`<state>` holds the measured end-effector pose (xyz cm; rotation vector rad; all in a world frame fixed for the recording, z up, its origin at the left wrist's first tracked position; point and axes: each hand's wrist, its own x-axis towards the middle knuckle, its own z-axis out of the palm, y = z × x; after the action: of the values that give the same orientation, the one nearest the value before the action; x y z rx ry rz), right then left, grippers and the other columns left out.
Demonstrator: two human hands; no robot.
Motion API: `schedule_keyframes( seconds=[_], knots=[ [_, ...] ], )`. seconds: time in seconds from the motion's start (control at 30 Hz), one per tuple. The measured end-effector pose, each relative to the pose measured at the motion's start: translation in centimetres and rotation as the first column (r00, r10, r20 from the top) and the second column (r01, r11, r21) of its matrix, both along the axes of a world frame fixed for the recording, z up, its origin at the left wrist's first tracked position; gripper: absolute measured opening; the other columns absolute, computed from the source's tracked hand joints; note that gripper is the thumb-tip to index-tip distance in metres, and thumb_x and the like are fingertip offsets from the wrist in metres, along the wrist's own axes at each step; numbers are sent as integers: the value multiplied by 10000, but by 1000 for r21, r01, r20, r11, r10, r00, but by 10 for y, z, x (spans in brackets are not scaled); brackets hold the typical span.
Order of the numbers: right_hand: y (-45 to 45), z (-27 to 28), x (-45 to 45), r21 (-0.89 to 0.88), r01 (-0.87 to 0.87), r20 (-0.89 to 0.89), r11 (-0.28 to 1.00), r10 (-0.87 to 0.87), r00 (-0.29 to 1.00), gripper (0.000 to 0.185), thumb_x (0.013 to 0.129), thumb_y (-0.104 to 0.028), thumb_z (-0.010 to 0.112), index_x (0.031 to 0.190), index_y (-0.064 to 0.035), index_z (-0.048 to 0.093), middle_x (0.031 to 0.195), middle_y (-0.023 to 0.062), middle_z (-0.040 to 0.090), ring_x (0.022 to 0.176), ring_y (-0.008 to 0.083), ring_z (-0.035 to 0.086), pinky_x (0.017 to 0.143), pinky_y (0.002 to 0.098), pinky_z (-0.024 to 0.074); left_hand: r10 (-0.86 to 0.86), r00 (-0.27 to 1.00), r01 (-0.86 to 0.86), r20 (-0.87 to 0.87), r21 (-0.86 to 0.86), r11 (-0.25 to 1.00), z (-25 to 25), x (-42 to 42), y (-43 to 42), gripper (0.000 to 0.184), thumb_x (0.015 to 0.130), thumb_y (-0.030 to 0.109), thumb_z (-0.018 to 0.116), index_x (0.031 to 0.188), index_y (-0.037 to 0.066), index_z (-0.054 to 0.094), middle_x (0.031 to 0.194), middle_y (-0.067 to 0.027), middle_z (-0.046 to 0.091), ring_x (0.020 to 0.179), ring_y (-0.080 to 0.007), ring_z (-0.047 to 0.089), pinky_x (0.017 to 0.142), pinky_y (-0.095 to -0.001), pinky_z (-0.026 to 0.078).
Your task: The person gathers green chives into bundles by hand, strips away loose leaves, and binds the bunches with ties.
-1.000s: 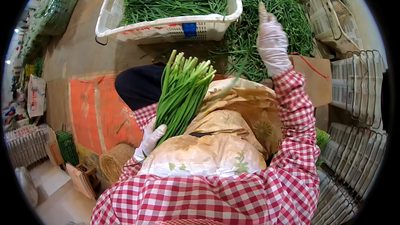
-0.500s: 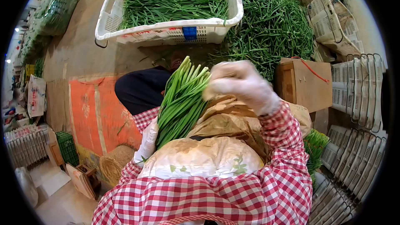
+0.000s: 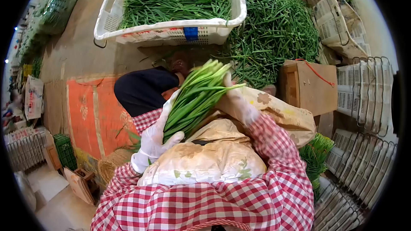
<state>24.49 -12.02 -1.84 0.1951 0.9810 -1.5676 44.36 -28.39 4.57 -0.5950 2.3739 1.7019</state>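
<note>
A bunch of long green stalks [image 3: 195,96] with pale cut ends pointing up and away leans over my lap. My left hand [image 3: 156,139], in a white glove, cradles its lower left side, the thumb across the front. At the bunch's upper right is my right hand [image 3: 239,102], also gloved, its fingers against the pale ends and partly hidden behind them. One stalk sticks out to the right across that hand. Beneath lies a stained, pale apron [image 3: 205,160].
A white crate [image 3: 171,33] of green stalks stands ahead, beside a heap of loose greens [image 3: 274,30]. At right are a wooden box [image 3: 310,87], stacked white crates [image 3: 364,94] and more greens [image 3: 316,154]. An orange mat [image 3: 92,115] lies at left.
My right hand has come back from the loose heap to the bunch's pale ends. My left hand has opened wider around the bunch, which has tilted slightly to the right.
</note>
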Motion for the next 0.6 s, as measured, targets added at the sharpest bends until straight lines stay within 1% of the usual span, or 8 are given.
schedule_keyframes(
  seconds=[0.07,0.1,0.13,0.2,0.27,0.37,0.5,0.6],
  knots=[
    [-32,-23,-1,-113,386,418,916,-308,854,653,902,-592,374,1303,-84,455,1332,161,467,1189,306,481,1032,473,362,-254,967,245,36,-417,875,11,-18,1,775,853,308,634,1412,-51,233,1252,-214,528,1125,-288,554,944,-303,410],
    [-37,-55,-7,-456,537,757,709,-8,653,611,919,-544,381,1338,-100,417,1317,150,486,1176,328,489,1004,496,386,-406,907,296,-110,-521,801,5,-22,-4,814,814,287,668,1416,-40,228,1209,-242,537,1038,-349,581,862,-335,451],
    [-49,-56,-9,-548,347,455,761,-77,887,562,940,-469,388,1377,-115,370,1255,128,537,1131,327,520,990,492,401,-511,854,355,-94,-614,705,14,-29,-3,758,793,264,690,1377,-46,320,1191,-230,551,957,-338,612,818,-343,475],
    [-62,-62,-6,-671,376,497,639,11,868,528,954,-393,403,1406,-132,325,1147,102,585,1093,305,539,976,466,422,-692,722,562,-12,-573,597,33,-38,-23,686,781,325,681,1319,-16,426,1144,-208,570,922,-301,620,774,-311,504],
    [-66,-53,-1,-760,328,425,560,47,904,527,956,-345,428,1423,-139,293,1052,86,593,1046,278,557,961,449,441,-429,772,305,-469,-318,898,19,-30,-54,564,797,264,637,1274,-1,492,1017,-137,641,897,-255,629,801,-327,500],
    [-72,-42,9,-808,351,443,472,96,891,630,931,-365,489,1449,-131,217,1012,83,592,1020,276,567,941,434,468,162,920,-112,-356,159,981,5,-33,-74,747,849,551,496,1344,0,402,1112,-119,619,1088,-223,559,964,-369,391],
    [-78,-41,19,-860,333,447,386,257,857,803,871,-530,512,1461,-118,157,1202,155,544,1152,323,505,990,465,426,45,997,-79,67,666,742,-75,-11,-53,1119,672,881,320,1409,38,307,1378,-125,426,1227,-235,444,1066,-368,295],
    [-50,-40,3,-623,257,308,739,-71,949,725,877,-509,506,1404,-66,279,1303,184,491,1186,328,484,1023,464,386,71,956,-291,284,948,126,-108,29,-40,735,750,278,738,1353,48,386,1220,-114,556,1074,-200,560,923,-344,467]
  ],
)
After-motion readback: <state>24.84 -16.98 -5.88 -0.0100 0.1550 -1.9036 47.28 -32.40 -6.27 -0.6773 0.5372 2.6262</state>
